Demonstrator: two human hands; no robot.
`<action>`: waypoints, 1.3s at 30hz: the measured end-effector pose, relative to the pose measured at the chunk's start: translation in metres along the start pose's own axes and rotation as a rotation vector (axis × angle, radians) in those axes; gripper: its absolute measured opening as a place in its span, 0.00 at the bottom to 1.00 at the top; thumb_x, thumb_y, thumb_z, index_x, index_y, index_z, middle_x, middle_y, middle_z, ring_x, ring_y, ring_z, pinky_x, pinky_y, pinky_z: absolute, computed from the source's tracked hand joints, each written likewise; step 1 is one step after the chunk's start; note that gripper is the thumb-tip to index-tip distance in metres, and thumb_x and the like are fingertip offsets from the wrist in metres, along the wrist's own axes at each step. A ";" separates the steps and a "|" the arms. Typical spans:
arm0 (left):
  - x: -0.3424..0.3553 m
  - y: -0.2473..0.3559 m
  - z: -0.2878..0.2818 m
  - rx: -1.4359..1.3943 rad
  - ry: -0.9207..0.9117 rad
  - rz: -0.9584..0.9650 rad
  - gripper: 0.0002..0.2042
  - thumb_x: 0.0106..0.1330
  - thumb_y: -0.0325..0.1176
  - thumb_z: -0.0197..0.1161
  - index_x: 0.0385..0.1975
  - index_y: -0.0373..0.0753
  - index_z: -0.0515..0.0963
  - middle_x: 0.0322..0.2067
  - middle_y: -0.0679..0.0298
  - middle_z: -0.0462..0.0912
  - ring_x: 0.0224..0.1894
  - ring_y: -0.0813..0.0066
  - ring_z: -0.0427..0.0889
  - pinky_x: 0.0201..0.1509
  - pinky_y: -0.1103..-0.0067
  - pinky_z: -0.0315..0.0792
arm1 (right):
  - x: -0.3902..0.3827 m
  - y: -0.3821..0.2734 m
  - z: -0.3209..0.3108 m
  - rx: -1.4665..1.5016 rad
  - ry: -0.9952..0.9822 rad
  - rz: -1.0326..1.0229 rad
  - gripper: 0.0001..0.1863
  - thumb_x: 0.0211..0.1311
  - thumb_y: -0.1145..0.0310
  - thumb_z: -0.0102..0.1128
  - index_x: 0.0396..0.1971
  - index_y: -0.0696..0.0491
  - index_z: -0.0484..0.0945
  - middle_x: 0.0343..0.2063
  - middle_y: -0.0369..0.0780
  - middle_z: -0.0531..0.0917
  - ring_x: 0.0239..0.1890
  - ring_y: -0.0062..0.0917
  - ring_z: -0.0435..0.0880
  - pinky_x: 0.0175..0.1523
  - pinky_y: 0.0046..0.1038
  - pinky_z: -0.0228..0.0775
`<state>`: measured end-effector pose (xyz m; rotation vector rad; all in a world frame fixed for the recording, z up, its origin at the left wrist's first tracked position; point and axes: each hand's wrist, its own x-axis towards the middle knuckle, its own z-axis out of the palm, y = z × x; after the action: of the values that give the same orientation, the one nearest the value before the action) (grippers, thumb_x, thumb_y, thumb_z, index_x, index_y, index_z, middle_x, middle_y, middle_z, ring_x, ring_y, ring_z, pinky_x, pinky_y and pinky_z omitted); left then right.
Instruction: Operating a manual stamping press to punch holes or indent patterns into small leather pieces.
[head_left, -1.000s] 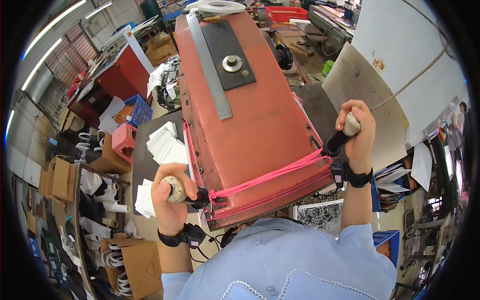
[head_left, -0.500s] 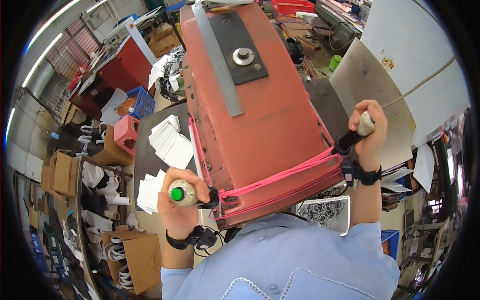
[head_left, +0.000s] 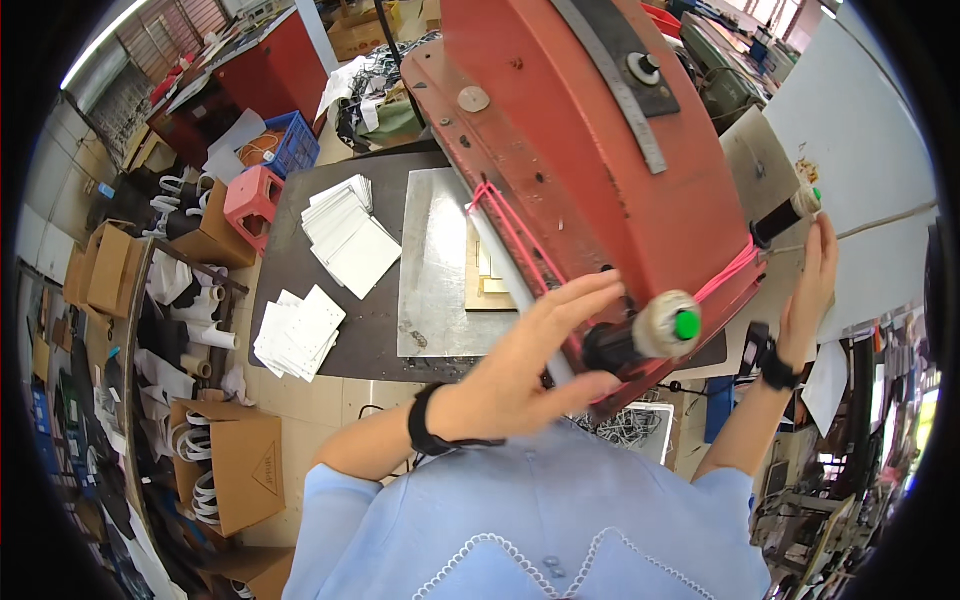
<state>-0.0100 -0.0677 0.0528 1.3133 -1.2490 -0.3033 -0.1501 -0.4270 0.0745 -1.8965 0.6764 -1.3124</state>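
My left hand (head_left: 515, 365) is open, fingers extended, at the left of the near black handle (head_left: 610, 346) with its tape-wrapped top and green button (head_left: 687, 324). My right hand (head_left: 808, 285) is open just below the far handle (head_left: 775, 222), fingers stretched upward. The red press arm (head_left: 640, 220), with pink cord (head_left: 725, 270) between the handles, lies angled to the right. A metal ruler (head_left: 630, 130) is on its top. Beside the arm, a metal plate (head_left: 430, 270) carries a pale board (head_left: 490, 300) with a gold-coloured piece, partly hidden.
Stacks of white cards (head_left: 355, 250) lie on the dark table (head_left: 380, 355). To the left are a pink stool (head_left: 250, 200), a blue crate (head_left: 292, 150), a cardboard box (head_left: 250, 470) and a shelf of rolls (head_left: 210, 335). A white panel (head_left: 870, 150) stands at right.
The press arm has swung rightward relative to the table, uncovering the metal plate and board. Both hands have let go of the handles, their fingers now extended.
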 end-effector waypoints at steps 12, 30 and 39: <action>-0.033 -0.124 -0.050 0.820 -0.020 -0.196 0.23 0.65 0.36 0.63 0.56 0.29 0.70 0.58 0.46 0.72 0.62 0.46 0.69 0.64 0.64 0.65 | -0.072 -0.012 0.029 0.897 -0.407 0.317 0.28 0.78 0.52 0.34 0.61 0.62 0.64 0.54 0.44 0.76 0.57 0.30 0.74 0.66 0.33 0.59; -0.028 -0.160 -0.052 0.594 0.266 -0.466 0.25 0.60 0.40 0.69 0.54 0.34 0.75 0.63 0.48 0.66 0.64 0.53 0.66 0.66 0.66 0.61 | -0.168 0.016 0.169 -0.261 -0.591 -0.322 0.17 0.57 0.64 0.64 0.44 0.56 0.79 0.55 0.48 0.74 0.62 0.44 0.68 0.62 0.43 0.61; -0.007 -0.153 -0.039 0.376 0.402 -0.443 0.17 0.56 0.30 0.70 0.44 0.36 0.75 0.50 0.54 0.74 0.48 0.63 0.75 0.54 0.71 0.71 | -0.186 0.017 0.174 -0.287 -0.616 -0.332 0.20 0.60 0.65 0.61 0.49 0.58 0.76 0.54 0.48 0.75 0.61 0.43 0.68 0.61 0.42 0.60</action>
<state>0.0884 -0.0897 -0.0692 1.8703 -0.6849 -0.1037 -0.0510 -0.2507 -0.0817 -2.5606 0.2407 -0.7533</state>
